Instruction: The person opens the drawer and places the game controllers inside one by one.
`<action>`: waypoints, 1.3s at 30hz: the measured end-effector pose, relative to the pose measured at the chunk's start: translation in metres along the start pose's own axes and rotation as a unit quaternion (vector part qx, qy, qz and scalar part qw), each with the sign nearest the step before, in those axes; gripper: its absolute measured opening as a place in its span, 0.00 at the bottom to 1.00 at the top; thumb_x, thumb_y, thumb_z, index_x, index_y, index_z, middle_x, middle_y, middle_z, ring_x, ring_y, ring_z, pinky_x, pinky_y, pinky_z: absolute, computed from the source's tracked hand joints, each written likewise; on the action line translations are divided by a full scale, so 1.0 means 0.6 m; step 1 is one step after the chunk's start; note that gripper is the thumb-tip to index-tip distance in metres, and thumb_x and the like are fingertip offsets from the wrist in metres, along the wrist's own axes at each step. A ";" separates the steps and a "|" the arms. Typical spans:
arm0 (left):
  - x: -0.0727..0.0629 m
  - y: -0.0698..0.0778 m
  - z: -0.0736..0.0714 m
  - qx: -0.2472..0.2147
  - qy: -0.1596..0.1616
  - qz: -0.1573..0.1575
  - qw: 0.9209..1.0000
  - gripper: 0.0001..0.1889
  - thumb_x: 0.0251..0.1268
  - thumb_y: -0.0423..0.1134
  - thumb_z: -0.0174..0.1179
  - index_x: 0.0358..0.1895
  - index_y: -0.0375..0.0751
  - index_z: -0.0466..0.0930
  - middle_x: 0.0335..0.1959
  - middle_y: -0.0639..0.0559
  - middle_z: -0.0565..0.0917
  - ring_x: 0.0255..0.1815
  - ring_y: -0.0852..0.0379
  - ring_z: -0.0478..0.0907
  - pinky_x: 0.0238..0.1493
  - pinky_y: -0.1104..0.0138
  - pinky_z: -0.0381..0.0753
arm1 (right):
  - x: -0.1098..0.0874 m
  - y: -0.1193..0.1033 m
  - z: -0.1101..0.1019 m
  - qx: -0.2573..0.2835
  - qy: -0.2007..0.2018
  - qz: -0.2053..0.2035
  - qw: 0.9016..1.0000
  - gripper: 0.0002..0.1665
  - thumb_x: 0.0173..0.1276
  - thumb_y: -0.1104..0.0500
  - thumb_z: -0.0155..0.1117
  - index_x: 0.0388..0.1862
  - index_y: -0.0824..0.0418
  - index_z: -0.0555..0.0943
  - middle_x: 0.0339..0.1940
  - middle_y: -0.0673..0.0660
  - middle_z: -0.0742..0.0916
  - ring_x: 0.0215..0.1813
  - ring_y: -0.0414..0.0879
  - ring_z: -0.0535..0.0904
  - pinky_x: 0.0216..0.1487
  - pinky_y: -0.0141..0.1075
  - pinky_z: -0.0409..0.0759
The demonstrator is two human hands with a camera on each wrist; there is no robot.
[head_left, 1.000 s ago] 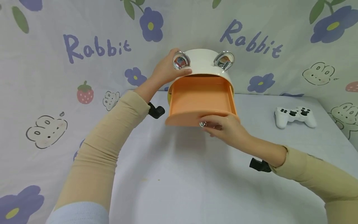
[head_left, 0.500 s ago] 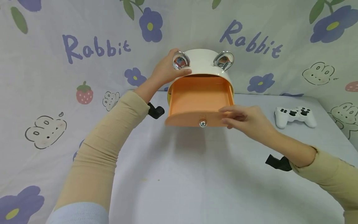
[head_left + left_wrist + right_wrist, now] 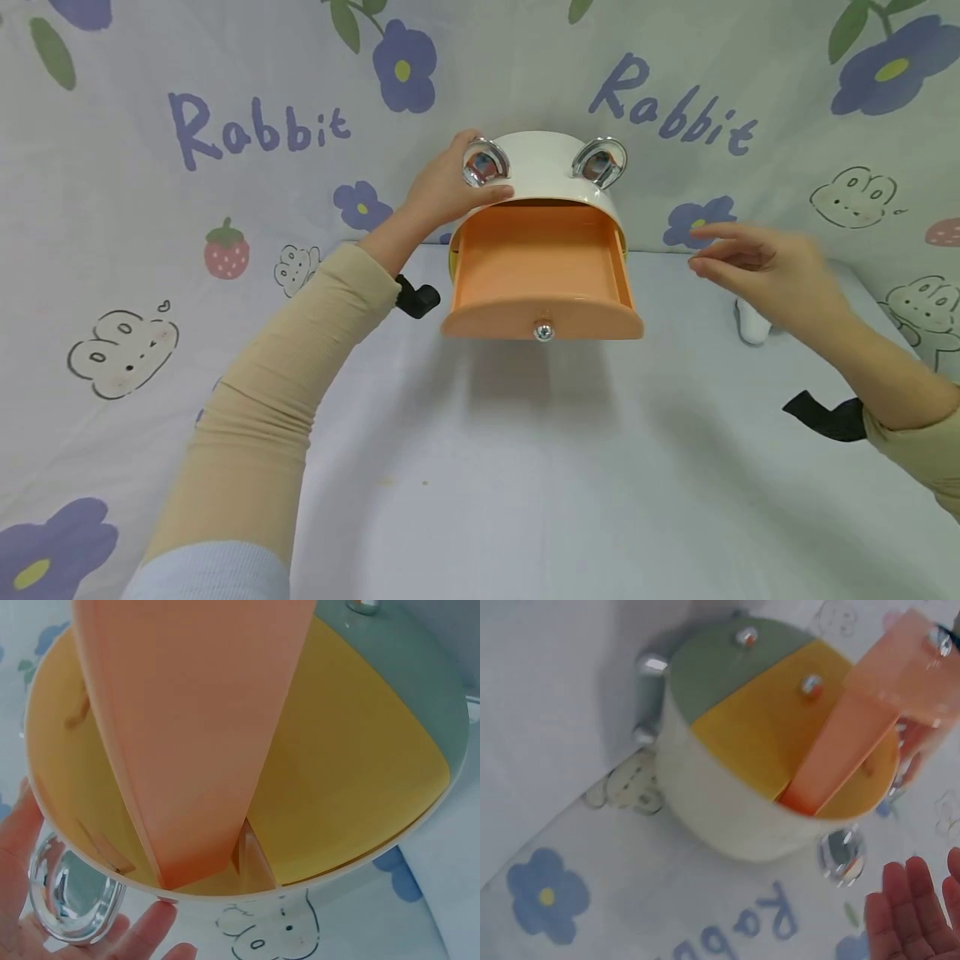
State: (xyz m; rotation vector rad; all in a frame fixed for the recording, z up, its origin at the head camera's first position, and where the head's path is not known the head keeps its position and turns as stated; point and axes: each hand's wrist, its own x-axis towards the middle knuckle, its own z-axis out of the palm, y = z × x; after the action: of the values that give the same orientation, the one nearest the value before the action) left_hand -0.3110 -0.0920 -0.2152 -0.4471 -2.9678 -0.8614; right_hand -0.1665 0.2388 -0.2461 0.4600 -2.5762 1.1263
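Note:
A round-topped white drawer box (image 3: 543,167) with silver ears stands at the back of the table. Its orange top drawer (image 3: 495,321) is pulled well out, with a silver knob (image 3: 543,332) on the front and a bare inside. My left hand (image 3: 450,187) grips the box's upper left by the silver ear (image 3: 486,162), thumb along the front edge and other fingers behind. To the right of the box, my right hand (image 3: 783,271) hangs in the air, fingers loosely bent and holding nothing. Below the drawer, a yellow drawer front (image 3: 360,765) and a green drawer front (image 3: 427,690) are closed.
A white game controller (image 3: 752,323) lies on the table's right side, mostly hidden behind my right hand. A white cloth (image 3: 525,500) covers the table, and a printed curtain (image 3: 262,50) rises right behind the box.
My right hand has let go of the knob, slid along the drawer front, then moved up and right, away from it. The left hand and the drawer have stayed put.

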 end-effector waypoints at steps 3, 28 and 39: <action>0.001 -0.001 0.000 0.004 0.000 -0.001 1.000 0.51 0.49 0.64 0.60 0.72 0.54 0.40 0.70 0.52 0.60 0.66 0.51 0.61 0.64 0.57 0.62 | 0.009 0.028 -0.023 -0.036 -0.004 0.024 0.999 0.21 0.61 0.62 0.63 0.55 0.57 0.77 0.29 0.23 0.79 0.34 0.18 0.74 0.31 0.14 0.69; 0.002 -0.004 0.004 0.003 -0.002 -0.001 1.000 0.51 0.49 0.64 0.60 0.72 0.53 0.40 0.70 0.52 0.59 0.67 0.51 0.60 0.65 0.57 0.61 | 0.020 0.301 -0.112 -0.195 -0.141 0.218 0.946 0.47 0.65 0.38 0.50 0.71 0.66 0.49 0.64 0.78 0.61 0.58 0.76 0.58 0.50 0.69 0.60; 0.002 -0.002 0.005 0.008 -0.004 0.001 1.000 0.51 0.49 0.65 0.59 0.72 0.54 0.40 0.71 0.53 0.57 0.68 0.51 0.60 0.64 0.57 0.61 | -0.003 0.403 -0.087 -0.164 -0.228 0.235 0.931 0.49 0.62 0.50 0.59 0.70 0.69 0.45 0.65 0.81 0.49 0.63 0.79 0.44 0.56 0.70 0.47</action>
State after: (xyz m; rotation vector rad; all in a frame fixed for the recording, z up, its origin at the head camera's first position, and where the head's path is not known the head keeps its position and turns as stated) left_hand -0.3122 -0.0910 -0.2180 -0.4529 -2.9782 -0.8363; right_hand -0.2544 0.4336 -0.3708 0.0129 -3.3288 0.7412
